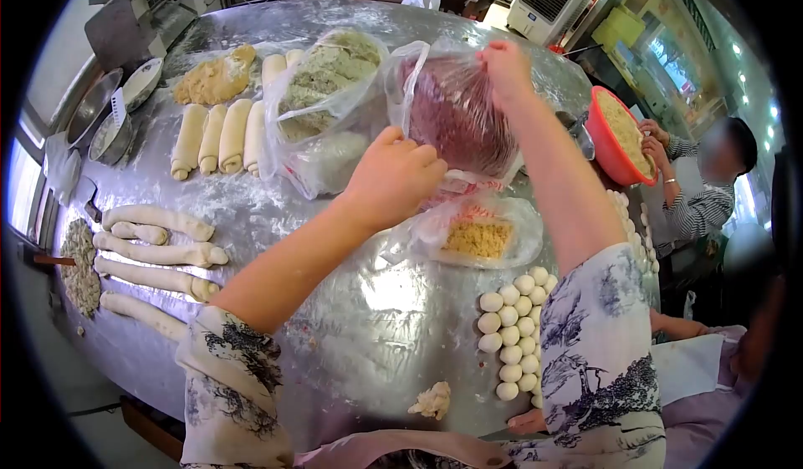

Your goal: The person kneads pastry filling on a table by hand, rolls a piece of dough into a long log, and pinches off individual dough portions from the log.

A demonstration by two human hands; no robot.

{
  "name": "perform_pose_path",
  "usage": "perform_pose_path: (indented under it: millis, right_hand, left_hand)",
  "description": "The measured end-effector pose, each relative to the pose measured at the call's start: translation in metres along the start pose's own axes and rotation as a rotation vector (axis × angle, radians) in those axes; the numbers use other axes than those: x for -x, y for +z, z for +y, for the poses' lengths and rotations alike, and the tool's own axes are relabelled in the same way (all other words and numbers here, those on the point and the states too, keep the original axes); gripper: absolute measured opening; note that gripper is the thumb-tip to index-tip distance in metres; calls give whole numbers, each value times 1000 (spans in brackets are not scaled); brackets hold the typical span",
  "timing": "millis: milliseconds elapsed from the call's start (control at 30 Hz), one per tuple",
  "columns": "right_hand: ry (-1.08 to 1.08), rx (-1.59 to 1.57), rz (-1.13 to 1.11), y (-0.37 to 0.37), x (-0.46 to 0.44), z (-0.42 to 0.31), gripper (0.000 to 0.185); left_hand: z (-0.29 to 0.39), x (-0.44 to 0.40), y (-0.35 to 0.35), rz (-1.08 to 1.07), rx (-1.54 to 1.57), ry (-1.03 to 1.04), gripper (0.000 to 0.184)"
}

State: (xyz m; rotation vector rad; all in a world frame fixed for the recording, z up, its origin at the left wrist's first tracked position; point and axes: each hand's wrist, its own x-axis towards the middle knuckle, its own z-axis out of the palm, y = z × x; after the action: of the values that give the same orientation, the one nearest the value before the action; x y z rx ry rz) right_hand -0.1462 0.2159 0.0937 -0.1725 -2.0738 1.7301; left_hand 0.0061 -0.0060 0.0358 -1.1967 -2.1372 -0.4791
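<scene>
A clear plastic bag [456,105] with a dark reddish-purple mass inside sits at the far middle of the metal table. My right hand [507,74] is closed on the bag's upper right side. At its lower left edge, my left hand [396,175] is closed too, fingers pinching the plastic. Left of it stands another plastic bag [330,80] with a greenish crumbly filling, touching the first one. Nearer to me, a small clear bag [477,237] with yellow crumbs lies flat.
Rolled dough logs [222,137] and long dough strips [155,247] lie on the left. Rows of small dough balls [512,323] are at the front right, with a dough scrap [432,400] nearby. Two people stand at the right, one with hands at a red basin [604,139].
</scene>
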Motion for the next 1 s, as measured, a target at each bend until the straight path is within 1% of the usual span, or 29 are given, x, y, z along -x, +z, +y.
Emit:
perform_pose_path:
  millis: [33, 67, 100, 167, 267, 367, 400, 433, 500, 600, 700, 733, 767, 833, 867, 900, 967, 1000]
  right_hand:
    - [-40, 89, -2, -3, 8, 7, 27]
    - [54, 29, -141, -5, 19, 17, 30]
    - [62, 135, -223, -3, 21, 37, 31]
    - [200, -102, -302, -1, 33, 35, 29]
    - [89, 204, -486, -20, 38, 8, 26]
    - [286, 157, -459, -53, 52, -34, 27]
    - [218, 215, -330, -67, 46, -29, 28]
    - [205, 203, -271, -81, 40, -24, 30]
    - [186, 172, -147, -109, 34, -6, 32]
    - [170, 268, -31, -133, 32, 51, 40]
    - [123, 577, 197, -134, 50, 87, 43]
    - [247, 491, 92, -134, 53, 96, 47]
    - [321, 365, 55, -137, 55, 105, 46]
    - [460, 105, -12, -140, 65, 107, 45]
    - [424, 322, -18, -149, 59, 102, 35]
    - [414, 104, 69, -156, 52, 101, 30]
    - [379, -330, 241, -167, 33, 93, 21]
    - [435, -517, 219, -172, 22, 68, 16]
  left_hand:
    - [1, -5, 0, 28, -18, -24, 20]
    - [3, -8, 3, 31, -4, -42, 19]
    - [6, -9, 8, 29, 13, -60, 19]
    - [13, -8, 16, 20, 33, -94, 19]
    - [14, -4, 19, 4, 55, -144, 19]
    - [12, -2, 18, -31, 104, -194, 25]
    - [16, -6, 12, -40, 123, -206, 28]
    - [21, -9, 7, -49, 142, -219, 31]
    - [37, -16, 5, -1, 112, -178, 39]
    - [59, -35, 17, 45, 75, -167, 45]
    - [72, -57, 34, 46, -32, -264, 49]
    - [72, -63, 43, 39, -83, -303, 49]
    - [70, -67, 50, 27, -135, -337, 49]
    - [62, -74, 53, -126, -177, -350, 50]
    - [59, -76, 55, -203, -185, -363, 49]
    - [57, -77, 54, -284, -196, -374, 49]
    - [54, -81, 53, -300, -236, -351, 44]
    - [51, -85, 52, -322, -242, -349, 43]
